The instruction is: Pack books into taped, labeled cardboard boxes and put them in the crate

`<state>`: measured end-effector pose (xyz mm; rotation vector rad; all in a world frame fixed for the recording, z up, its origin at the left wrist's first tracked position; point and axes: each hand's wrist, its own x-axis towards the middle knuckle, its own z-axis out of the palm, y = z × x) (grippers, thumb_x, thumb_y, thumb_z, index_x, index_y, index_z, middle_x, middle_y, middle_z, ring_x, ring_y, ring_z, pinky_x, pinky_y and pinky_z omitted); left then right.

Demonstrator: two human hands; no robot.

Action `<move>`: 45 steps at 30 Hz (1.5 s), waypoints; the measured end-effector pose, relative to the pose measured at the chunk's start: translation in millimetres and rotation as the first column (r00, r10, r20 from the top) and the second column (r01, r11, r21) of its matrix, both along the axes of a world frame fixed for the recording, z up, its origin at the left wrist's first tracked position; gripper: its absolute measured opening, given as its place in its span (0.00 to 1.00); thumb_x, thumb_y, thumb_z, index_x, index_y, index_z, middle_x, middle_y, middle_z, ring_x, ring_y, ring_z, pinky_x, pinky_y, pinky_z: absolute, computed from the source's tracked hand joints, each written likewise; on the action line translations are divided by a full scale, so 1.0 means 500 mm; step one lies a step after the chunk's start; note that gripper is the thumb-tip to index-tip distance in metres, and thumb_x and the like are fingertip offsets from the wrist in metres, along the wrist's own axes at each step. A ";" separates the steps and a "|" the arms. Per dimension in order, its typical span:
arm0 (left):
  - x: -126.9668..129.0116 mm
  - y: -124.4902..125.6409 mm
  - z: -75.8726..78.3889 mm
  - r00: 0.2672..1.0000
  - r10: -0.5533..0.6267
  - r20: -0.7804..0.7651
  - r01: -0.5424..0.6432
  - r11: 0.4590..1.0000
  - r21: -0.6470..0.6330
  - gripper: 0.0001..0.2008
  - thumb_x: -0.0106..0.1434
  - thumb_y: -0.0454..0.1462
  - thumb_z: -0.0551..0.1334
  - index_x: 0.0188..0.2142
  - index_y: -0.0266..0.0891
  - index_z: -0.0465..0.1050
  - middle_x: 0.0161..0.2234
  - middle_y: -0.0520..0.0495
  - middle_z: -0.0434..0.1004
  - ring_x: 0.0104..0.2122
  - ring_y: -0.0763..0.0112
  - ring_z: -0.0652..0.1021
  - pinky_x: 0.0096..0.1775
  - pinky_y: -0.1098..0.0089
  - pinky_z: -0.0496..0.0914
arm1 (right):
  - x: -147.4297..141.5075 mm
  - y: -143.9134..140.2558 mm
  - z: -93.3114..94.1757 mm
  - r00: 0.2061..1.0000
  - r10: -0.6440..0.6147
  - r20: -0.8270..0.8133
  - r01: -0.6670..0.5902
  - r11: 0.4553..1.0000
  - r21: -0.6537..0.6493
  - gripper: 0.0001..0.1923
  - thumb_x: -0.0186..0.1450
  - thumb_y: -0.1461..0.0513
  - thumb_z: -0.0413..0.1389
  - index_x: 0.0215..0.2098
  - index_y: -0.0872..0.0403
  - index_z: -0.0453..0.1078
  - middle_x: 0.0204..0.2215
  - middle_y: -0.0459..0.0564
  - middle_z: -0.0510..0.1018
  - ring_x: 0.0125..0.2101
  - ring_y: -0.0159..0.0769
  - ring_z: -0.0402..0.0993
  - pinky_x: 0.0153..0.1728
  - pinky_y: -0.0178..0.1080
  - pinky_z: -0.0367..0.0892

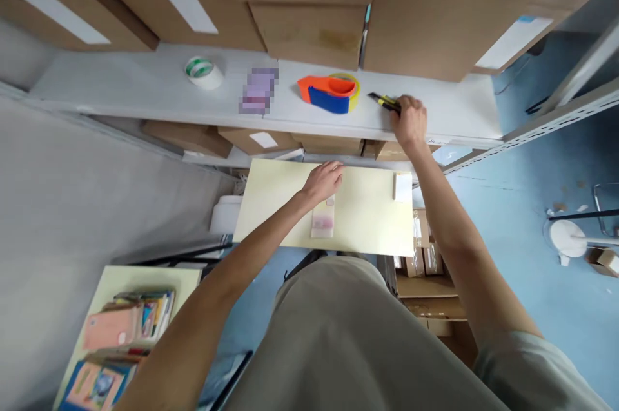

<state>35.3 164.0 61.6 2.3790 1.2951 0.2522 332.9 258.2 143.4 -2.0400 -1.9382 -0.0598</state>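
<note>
left hand on table, right hand gripping knife

Purple item on the shelf is blurred out — can't tell what it is. Right hand covers the rear of the yellow-black knife; grip on it unclear. Small pinkish packet on the pale table — partly under the left hand, label unreadable. Boxes above cut off by the top edge. Book stack titles too small.

Grey shelf, blue floor
</note>
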 end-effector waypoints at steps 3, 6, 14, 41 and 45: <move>-0.064 -0.073 -0.126 0.969 0.222 -0.110 -0.244 0.929 -0.279 0.20 0.77 0.34 0.60 0.64 0.38 0.81 0.65 0.34 0.82 0.65 0.47 0.80 0.70 0.53 0.73 | -0.049 -0.086 -0.049 0.996 0.006 -0.085 0.008 0.986 0.166 0.28 0.84 0.60 0.37 0.66 0.59 0.75 0.65 0.69 0.76 0.64 0.52 0.74 0.65 0.56 0.67; -0.100 -0.154 -0.232 0.886 0.393 -0.246 -0.464 0.763 -0.451 0.20 0.76 0.33 0.60 0.63 0.35 0.80 0.62 0.30 0.82 0.63 0.45 0.81 0.69 0.52 0.73 | -0.137 -0.223 -0.181 0.935 0.103 -0.340 -0.090 0.994 0.054 0.22 0.84 0.57 0.44 0.61 0.54 0.77 0.58 0.64 0.81 0.59 0.51 0.79 0.63 0.55 0.73; -0.073 -0.250 -0.339 0.781 0.551 -0.296 -0.620 0.624 -0.475 0.24 0.75 0.34 0.61 0.68 0.29 0.72 0.68 0.22 0.71 0.67 0.42 0.78 0.70 0.53 0.71 | -0.333 -0.468 -0.504 0.743 -0.405 -0.532 -0.185 0.640 -0.746 0.15 0.78 0.63 0.59 0.61 0.57 0.76 0.57 0.62 0.88 0.52 0.41 0.88 0.56 0.40 0.78; -0.078 -0.227 -0.257 0.513 0.842 0.165 -0.280 0.346 -0.895 0.30 0.75 0.55 0.65 0.66 0.40 0.79 0.66 0.32 0.84 0.66 0.50 0.83 0.63 0.55 0.78 | -0.211 -0.441 -0.363 0.153 -0.402 -0.903 -0.364 0.826 -0.430 0.27 0.63 0.38 0.69 0.44 0.47 0.68 0.26 0.37 0.71 0.30 0.33 0.69 0.37 0.37 0.75; -0.075 -0.222 -0.169 0.374 0.856 0.358 0.020 0.378 -0.926 0.42 0.57 0.71 0.74 0.49 0.37 0.86 0.47 0.34 0.90 0.51 0.44 0.87 0.52 0.52 0.81 | -0.156 -0.430 -0.245 0.082 -0.291 -0.953 -0.385 0.873 -0.299 0.30 0.62 0.36 0.72 0.44 0.48 0.71 0.25 0.36 0.68 0.29 0.32 0.66 0.37 0.38 0.74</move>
